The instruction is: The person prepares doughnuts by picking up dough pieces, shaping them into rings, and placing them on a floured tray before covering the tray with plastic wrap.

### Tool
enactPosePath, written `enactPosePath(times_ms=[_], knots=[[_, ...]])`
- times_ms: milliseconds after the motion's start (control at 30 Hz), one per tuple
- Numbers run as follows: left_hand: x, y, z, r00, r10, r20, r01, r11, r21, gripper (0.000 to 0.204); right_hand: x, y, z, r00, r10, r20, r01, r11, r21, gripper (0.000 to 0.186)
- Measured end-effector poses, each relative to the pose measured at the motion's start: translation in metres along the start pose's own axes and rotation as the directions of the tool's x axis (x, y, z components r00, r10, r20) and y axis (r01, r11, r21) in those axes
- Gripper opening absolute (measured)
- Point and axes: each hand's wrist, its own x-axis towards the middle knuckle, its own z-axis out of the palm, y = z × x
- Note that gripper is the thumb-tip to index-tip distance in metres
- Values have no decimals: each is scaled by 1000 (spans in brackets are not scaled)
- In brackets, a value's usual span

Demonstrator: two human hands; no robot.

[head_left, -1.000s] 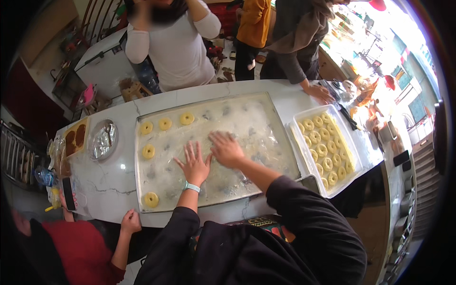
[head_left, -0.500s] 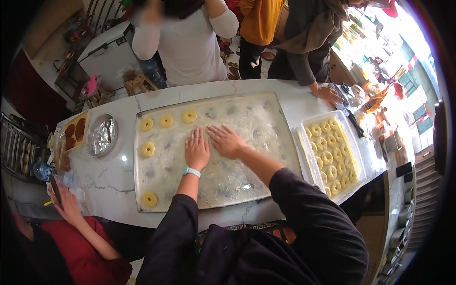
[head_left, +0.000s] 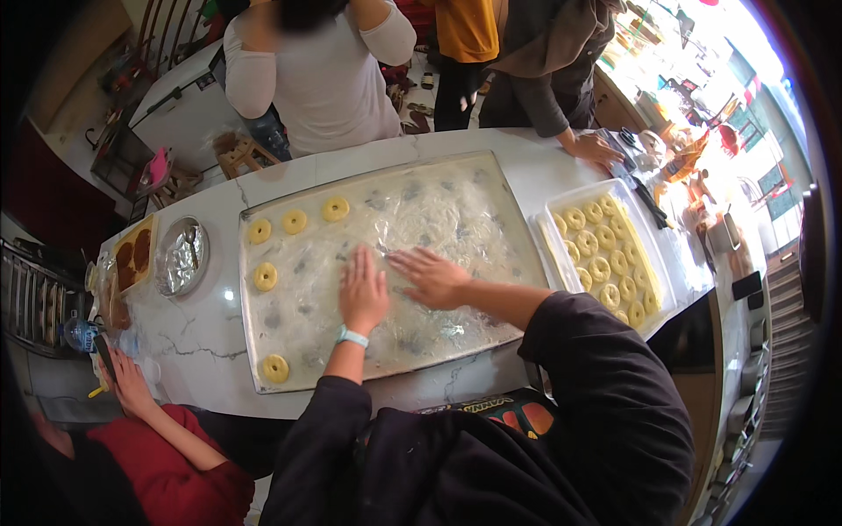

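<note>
**Two flat palms on a big tray**

Reading the wide tray [head_left: 254, 351] as a clock face with 12 at its far edge, the left hand [head_left: 363, 294] lies palm down just 8 o'clock of centre, fingers straight, close together and pointing to 12. The right hand [head_left: 430, 279] is beside it, just 3 o'clock of centre, fingers extended toward 10. Neither grips anything. The step in hand looks like smoothing or spreading over the tray's shiny, crinkled surface; whether that is film or grease, I cannot tell. The next move seems to call for light, flat strokes clear of the pale dough rings [head_left: 265, 276], five of which sit between 8 and 11. A white box [head_left: 664, 294] of more rings lies beyond 3.

Lettering shows on a patterned cloth [head_left: 495, 412] beyond 5 o'clock, partly covered by the dark clothing. A clear bottle [head_left: 81, 333], well beyond 8, is too small for any label to be read.
</note>
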Motion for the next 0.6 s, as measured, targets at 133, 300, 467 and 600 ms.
enactPosePath(times_ms=[133,300,467,600], knots=[[-21,-54,-21,971,-239,-25,240,969,58,60,-45,72,-34,908,415,-50,-418,902,-107,61],[-15,-21,-2,983,-166,-75,175,976,132,61,-11,36,-16,913,407,-31,-406,900,-160,62],[-10,12,-7,999,49,-7,-50,999,-22,61,-5,-7,-7,1000,1,-11,-1,998,-59,66],[-16,6,-16,1000,-2,11,2,999,42,61,6,73,-29,903,423,-72,-429,896,-116,62]])
